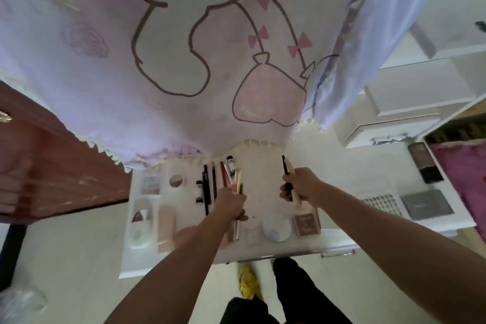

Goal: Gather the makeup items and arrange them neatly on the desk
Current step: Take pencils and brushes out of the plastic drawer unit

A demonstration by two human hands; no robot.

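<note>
Mid-frame over the desk (265, 173), the left hand (231, 204) clutches a fan of slim tubes (236, 179); the right hand (302, 188) clutches a black pen (286, 175) and cream tube (290, 166). They look light, stiff, likely slippery; pinch mid-barrel.

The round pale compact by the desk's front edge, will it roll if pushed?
The round pale compact lies flat on its broad face, so it would likely slide, not roll. It sits near the front edge of the desk, so a push toward you might drop it.
</note>
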